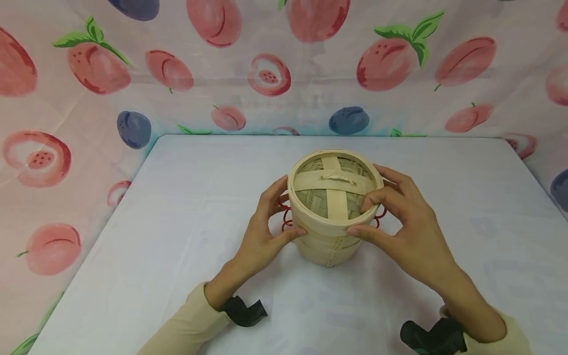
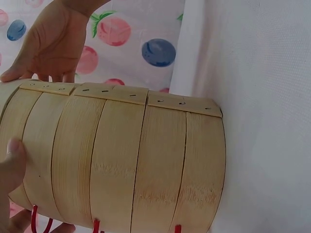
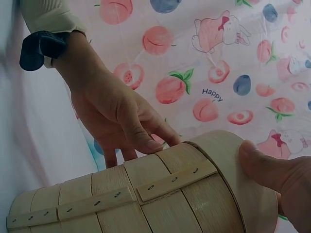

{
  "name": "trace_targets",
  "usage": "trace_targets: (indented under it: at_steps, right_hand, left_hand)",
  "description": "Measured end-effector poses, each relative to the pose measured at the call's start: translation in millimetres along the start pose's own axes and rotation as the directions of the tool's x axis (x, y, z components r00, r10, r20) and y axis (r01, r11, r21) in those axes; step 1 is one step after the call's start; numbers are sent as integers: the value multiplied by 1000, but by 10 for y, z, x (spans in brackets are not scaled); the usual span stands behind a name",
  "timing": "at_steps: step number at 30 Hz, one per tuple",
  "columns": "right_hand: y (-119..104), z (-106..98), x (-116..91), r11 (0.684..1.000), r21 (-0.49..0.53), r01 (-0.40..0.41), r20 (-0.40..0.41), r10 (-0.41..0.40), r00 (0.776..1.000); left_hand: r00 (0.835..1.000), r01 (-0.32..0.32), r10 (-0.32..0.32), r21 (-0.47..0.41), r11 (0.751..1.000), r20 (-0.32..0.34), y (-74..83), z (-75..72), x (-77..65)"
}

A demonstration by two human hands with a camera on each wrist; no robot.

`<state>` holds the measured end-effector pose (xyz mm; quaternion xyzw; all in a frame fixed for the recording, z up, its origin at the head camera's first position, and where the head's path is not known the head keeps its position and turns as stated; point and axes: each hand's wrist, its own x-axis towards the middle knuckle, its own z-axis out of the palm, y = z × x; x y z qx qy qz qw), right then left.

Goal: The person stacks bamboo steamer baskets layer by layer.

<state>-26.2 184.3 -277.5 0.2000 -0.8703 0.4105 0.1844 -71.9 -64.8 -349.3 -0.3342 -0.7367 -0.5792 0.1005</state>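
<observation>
A tall, round bamboo steamer (image 1: pixel 329 252) stands upright at the middle of the white table, topped by a woven lid (image 1: pixel 337 206) with crossed strips and a small twisted handle. My left hand (image 1: pixel 262 234) holds its left side, thumb in front and fingers behind. With my right hand (image 1: pixel 410 224) I grip the lid's right rim, index finger bent over the top and thumb on the front. Red loops (image 2: pixel 96 226) stick out from the sides. In the left wrist view, stapled strips run along the bamboo wall (image 2: pixel 116 155). The steamer's inside is hidden under the lid.
A white cloth covers the table (image 1: pixel 199 197). Behind and beside it hangs a curtain (image 1: pixel 310 74) printed with peaches and plums. Dark straps (image 1: pixel 244 311) sit at both wrists, by the beige sleeves (image 1: pixel 188 320).
</observation>
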Motion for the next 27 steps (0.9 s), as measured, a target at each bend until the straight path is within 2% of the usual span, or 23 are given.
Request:
trace_targets:
  at_steps: [19,24,27]
  right_hand:
    - [3,-7,-51,1000,-1,-29,28,29,999]
    - [15,-76,-63,997,67,-33,65,28,997]
    - [40,-140,-66,996,86,-18,50,13,999]
  left_hand:
    - [999,34,-33,-33,999,10,-26,8,-39]
    - [999,45,-45,-19,999,16,-19,-21,-33]
    - [999,50,-50,-15,999,5,-11,-95,-27]
